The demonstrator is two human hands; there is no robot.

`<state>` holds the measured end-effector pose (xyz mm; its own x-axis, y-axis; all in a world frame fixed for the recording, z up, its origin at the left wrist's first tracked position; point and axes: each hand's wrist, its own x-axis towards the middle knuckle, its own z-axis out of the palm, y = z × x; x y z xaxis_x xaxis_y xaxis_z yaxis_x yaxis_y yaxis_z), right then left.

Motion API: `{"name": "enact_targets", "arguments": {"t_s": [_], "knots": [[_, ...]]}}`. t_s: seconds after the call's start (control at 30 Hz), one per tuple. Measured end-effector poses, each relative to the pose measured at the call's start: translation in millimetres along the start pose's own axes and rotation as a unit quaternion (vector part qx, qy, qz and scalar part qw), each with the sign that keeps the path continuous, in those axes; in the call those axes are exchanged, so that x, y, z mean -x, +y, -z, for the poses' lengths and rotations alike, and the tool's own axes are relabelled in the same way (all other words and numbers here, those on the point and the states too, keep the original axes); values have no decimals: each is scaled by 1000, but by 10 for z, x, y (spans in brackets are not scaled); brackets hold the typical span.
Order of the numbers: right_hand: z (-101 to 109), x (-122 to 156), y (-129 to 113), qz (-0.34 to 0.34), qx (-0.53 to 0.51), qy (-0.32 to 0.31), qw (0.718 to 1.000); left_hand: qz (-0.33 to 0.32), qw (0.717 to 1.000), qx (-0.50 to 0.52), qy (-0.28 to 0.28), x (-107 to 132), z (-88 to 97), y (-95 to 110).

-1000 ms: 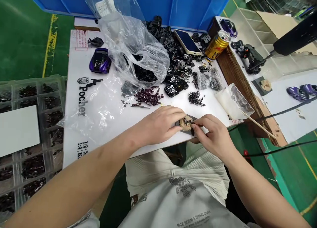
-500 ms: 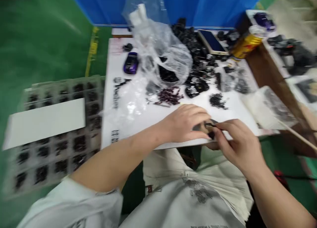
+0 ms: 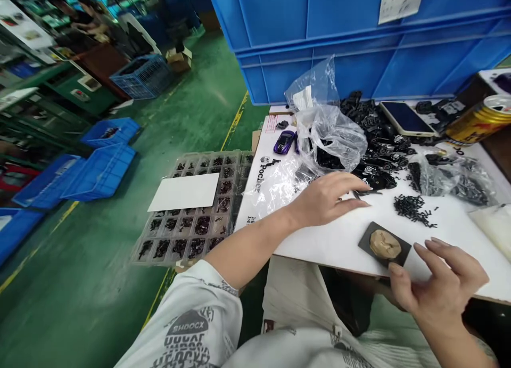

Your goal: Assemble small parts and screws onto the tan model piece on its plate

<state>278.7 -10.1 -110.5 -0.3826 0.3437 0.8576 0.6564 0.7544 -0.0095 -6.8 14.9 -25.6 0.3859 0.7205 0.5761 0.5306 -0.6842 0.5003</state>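
My left hand [image 3: 329, 200] reaches over the white board [image 3: 311, 243], thumb and forefinger closing around a thin dark piece [image 3: 365, 193] that I cannot identify. Nearer the front edge lies a dark square block [image 3: 369, 239] with a tan, putty-like lump [image 3: 385, 244] on top. My right hand [image 3: 441, 277] is beside the block's right corner, fingers spread and nothing in them; its thumb is close to the block's front edge. To the right of the left fingertips is a heap of small black pieces [image 3: 413, 209]. A clear plastic bag [image 3: 329, 136] lies behind the left hand.
Small purple toy car [image 3: 284, 142], black parts [image 3: 355, 112], phone [image 3: 407, 117] and yellow can [image 3: 479, 120] stand at the back. Blue crates [image 3: 351, 32] rise behind the board. Left of it sits a compartment tray [image 3: 186, 224] of dark parts, with a white card [image 3: 183, 191] across it.
My view has swung left and up. The right hand has left the block and opened. My left hand has gone from the block towards the parts behind it.
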Motion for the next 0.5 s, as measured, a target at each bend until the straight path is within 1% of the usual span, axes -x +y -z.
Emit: {"name": "enact_targets", "arguments": {"t_s": [0.07,0.13,0.2,0.3,0.33,0.4,0.5], "knots": [[5,-12,-21,0,1,-8,1000,43,998,-5,45,17,192,-77],[25,-42,-55,10,4,-13,1000,114,990,-31,71,102,431,-172],[38,-66,-89,10,5,-17,1000,184,976,-69,95,267,679,-313],[38,-78,-132,3,8,-20,1000,252,951,-117,133,594,977,-629],[33,-78,-140,2,10,-19,1000,277,941,-128,148,698,1041,-748],[23,-75,-142,6,16,-17,1000,321,921,-141,172,863,1109,-971],[12,-77,-122,25,22,-12,999,361,906,-134,178,976,1101,-1186]]}}
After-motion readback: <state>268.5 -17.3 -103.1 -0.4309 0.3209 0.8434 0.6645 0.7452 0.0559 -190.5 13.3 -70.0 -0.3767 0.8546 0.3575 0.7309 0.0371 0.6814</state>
